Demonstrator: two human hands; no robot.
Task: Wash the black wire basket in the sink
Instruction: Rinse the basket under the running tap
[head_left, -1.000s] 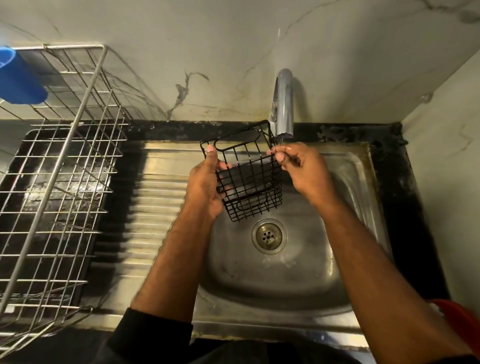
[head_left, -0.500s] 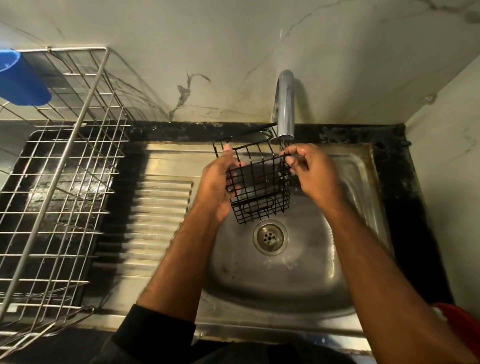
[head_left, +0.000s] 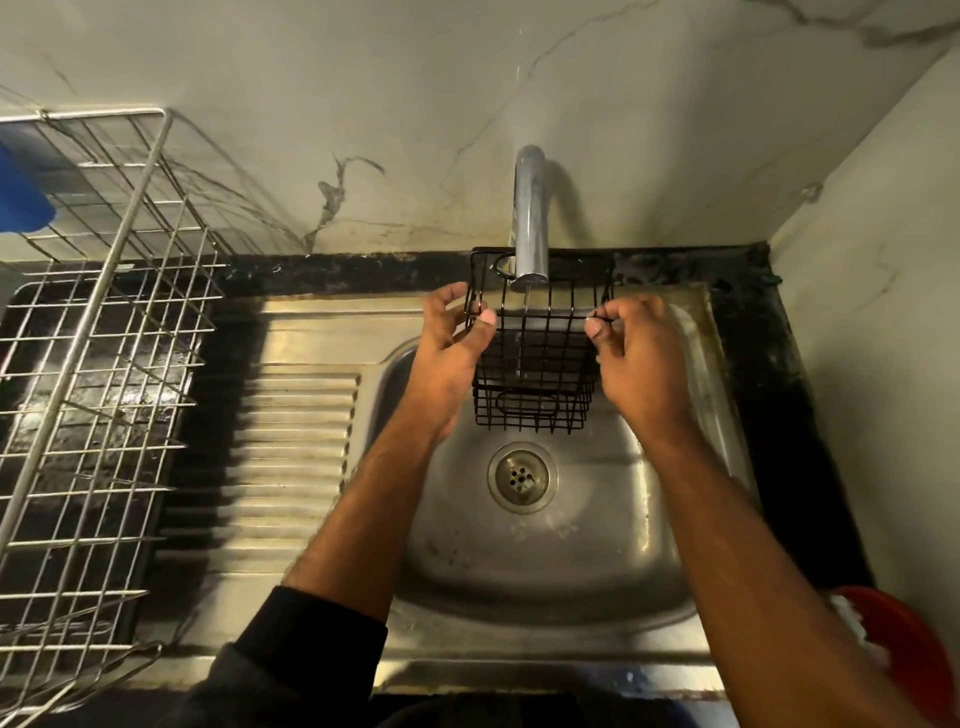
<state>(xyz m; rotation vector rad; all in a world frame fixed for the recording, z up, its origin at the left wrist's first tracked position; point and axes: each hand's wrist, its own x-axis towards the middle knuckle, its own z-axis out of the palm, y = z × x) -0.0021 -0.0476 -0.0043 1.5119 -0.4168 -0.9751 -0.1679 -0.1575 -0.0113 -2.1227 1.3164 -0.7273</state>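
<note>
The left hand (head_left: 451, 358) holds the basket (head_left: 535, 364) at its left upper edge: the thumb lies on the front rim wire and the fingers curl round the side wires behind it. The right hand (head_left: 631, 353) pinches the right upper corner of the basket between thumb and bent fingers; the grip is narrow, only on the thin wire. Both hands carry the basket in the air above the sink (head_left: 519, 566), at about 12 o'clock from the drain (head_left: 521, 477), and it does not touch the bowl. The basket stands almost upright with the opening upward, and its back wall rises higher than the front.

The tap (head_left: 530, 223) comes down from 12 o'clock and its mouth is inside the top of the basket, close to the back wall. A thin stream of water falls from it through the wires.

Below the basket, toward 6 o'clock, the bowl is open as far as the front rim, with the two forearms lying over its left and right sides. At 9 o'clock from the bowl lies the ribbed drainboard (head_left: 291, 457), and further at 9 o'clock stands a rack (head_left: 93, 364) on the black counter. A blue cup (head_left: 21, 202) shows at the far 10 o'clock edge, and a red object (head_left: 904, 639) at 4 o'clock, partly hidden by the right arm.

The basket is thin black wire in a square grid, with a rounded loop on the front and one on the back. The sink is dull steel with spots, and the wall behind is pale marble with dark veins.
</note>
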